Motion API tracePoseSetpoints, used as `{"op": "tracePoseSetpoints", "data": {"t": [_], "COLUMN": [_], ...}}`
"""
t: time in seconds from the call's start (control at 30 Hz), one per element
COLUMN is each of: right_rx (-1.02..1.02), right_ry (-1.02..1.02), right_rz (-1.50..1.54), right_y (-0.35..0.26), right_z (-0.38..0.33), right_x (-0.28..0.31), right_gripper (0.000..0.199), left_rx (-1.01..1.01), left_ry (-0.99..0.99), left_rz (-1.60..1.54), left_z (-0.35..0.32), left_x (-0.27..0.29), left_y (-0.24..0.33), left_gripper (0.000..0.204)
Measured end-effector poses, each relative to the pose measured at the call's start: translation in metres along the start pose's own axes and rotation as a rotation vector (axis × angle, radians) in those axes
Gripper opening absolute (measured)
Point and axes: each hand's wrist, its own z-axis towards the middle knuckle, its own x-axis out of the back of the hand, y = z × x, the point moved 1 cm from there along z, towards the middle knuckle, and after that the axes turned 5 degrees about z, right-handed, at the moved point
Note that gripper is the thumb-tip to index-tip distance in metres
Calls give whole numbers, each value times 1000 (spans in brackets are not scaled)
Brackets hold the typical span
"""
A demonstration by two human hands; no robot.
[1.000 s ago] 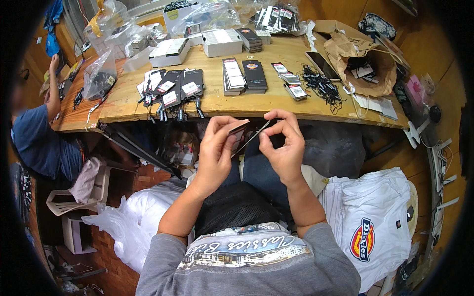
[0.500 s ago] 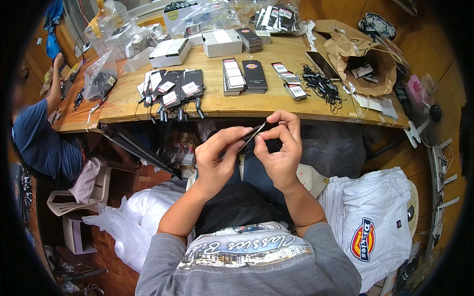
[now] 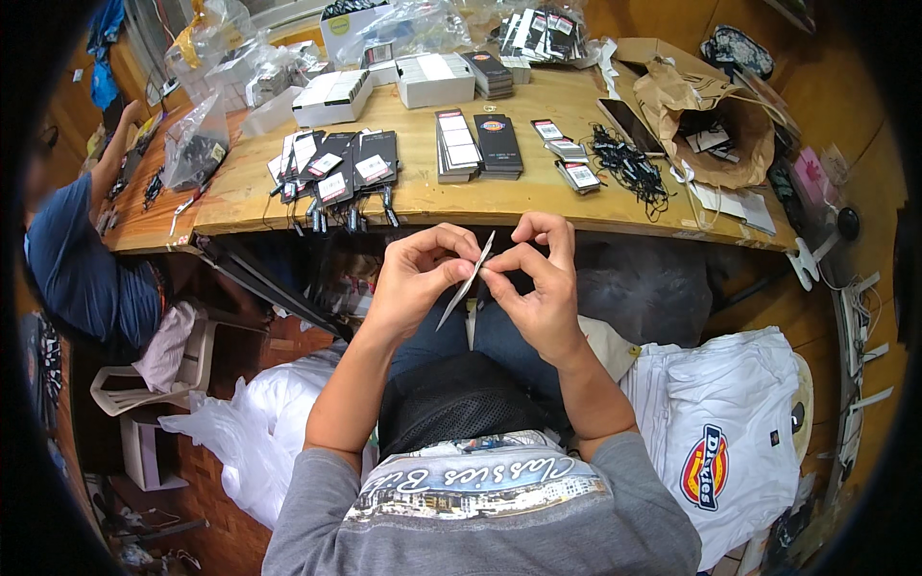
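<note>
In front of my lap, my left hand [image 3: 421, 276] pinches a thin hang tag [image 3: 458, 304] between thumb and fingers; it shows nearly edge-on. My right hand [image 3: 540, 286] is closed in a pinch against the tag's right face near its upper part, with the other fingers curled above. Whether a string is between those fingertips is too small to tell. Beyond my hands on the table lie a stack of black tags [image 3: 497, 154], a stack of white-faced tags [image 3: 457, 149], small label stacks [image 3: 567, 151] and a tangle of black strings [image 3: 626, 163].
Tags with strings [image 3: 338, 171] overlap at the table's front edge. White boxes [image 3: 434, 81] and plastic bags stand behind; a brown paper bag [image 3: 754, 173] lies right. Folded white T-shirts [image 3: 730, 413] are by my right side. At left a person [image 3: 91, 259] sits near a chair [image 3: 182, 370].
The tag has turned steeper, its lower end now extending below my left fingers. My right hand has shifted slightly left, and its index finger has come down to the thumb at the tag.
</note>
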Motion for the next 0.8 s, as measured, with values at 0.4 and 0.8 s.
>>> {"op": "tracePoseSetpoints", "data": {"t": [0.4, 0.8], "right_rx": [-677, -624], "right_ry": [-343, -269], "right_rz": [897, 980], "right_y": [28, 16], "right_z": [-18, -9], "right_x": [13, 22], "right_gripper": [9, 13], "left_rx": [-168, -56], "left_ry": [272, 127], "left_rz": [-225, 240], "left_z": [-4, -12], "left_x": [17, -15], "left_y": [13, 12], "left_gripper": [11, 10]}}
